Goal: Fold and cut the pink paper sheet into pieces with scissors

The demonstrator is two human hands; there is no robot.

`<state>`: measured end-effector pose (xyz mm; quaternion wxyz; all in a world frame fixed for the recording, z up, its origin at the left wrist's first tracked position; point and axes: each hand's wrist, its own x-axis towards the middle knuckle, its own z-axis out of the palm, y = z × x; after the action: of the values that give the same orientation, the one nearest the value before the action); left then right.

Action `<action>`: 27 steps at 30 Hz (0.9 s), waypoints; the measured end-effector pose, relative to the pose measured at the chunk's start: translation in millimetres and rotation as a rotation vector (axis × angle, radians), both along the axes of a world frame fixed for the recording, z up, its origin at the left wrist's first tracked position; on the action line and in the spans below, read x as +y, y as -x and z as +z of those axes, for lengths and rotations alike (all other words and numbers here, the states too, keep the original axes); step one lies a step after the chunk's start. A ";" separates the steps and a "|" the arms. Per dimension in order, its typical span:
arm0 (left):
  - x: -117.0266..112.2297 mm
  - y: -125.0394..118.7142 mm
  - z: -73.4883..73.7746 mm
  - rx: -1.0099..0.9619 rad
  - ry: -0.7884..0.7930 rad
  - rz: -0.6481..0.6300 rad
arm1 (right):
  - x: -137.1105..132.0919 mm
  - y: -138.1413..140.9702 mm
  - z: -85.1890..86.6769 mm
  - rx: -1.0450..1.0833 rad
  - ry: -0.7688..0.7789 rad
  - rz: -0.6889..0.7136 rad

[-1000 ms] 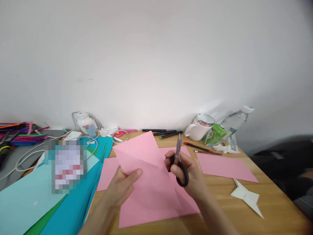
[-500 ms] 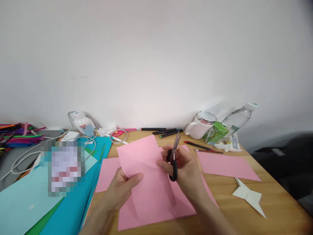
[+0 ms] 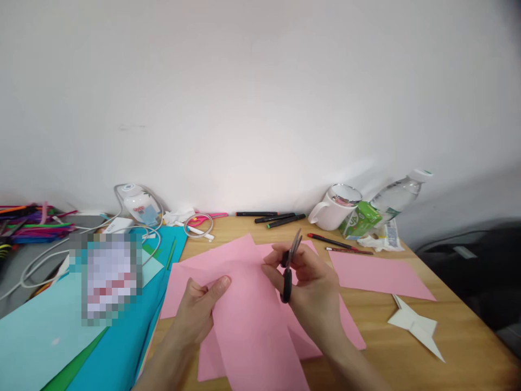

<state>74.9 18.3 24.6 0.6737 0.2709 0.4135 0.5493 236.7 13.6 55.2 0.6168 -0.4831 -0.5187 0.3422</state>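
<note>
A sheet of pink paper [image 3: 252, 320] is held up and bowed in front of me. My left hand [image 3: 199, 309] grips its left edge, thumb on top and fingers behind. In my right hand [image 3: 307, 282] is a pair of black-handled scissors [image 3: 287, 271], hooked on the fingers with the blades pointing up. That hand's thumb and fingertips also close at the paper's right edge, though the exact contact is hard to see. Beneath lie more pink sheets [image 3: 342, 326], partly covered by the held one and my hands.
Right of my hands lie another pink sheet [image 3: 380, 274] and a folded white paper star [image 3: 415, 326]. Behind are pens [image 3: 280, 219], a white mug [image 3: 331, 209], a green carton [image 3: 360, 220] and a tilted bottle [image 3: 399, 193]. Blue paper [image 3: 118, 347] and a cable [image 3: 28, 282] lie left.
The held pink sheet has tipped and curved, its lower end swinging down toward me. My left hand has shifted slightly left and the scissors have turned a little in my right hand.
</note>
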 end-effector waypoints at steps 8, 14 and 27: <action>3.1 5.7 1.2 -0.015 0.005 0.183 | -3.3 -27.9 -10.7 0.108 0.367 0.597; 2.0 10.0 1.4 0.023 0.032 0.172 | -14.8 -28.6 -15.8 0.256 0.448 0.827; 3.2 13.0 -3.5 0.121 -0.100 0.085 | -22.1 -23.0 -23.7 0.270 0.415 0.801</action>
<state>61.9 21.5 21.1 0.6091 0.3190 0.4369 0.5799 259.6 -8.5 31.5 0.3886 -0.3091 -0.5000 0.7095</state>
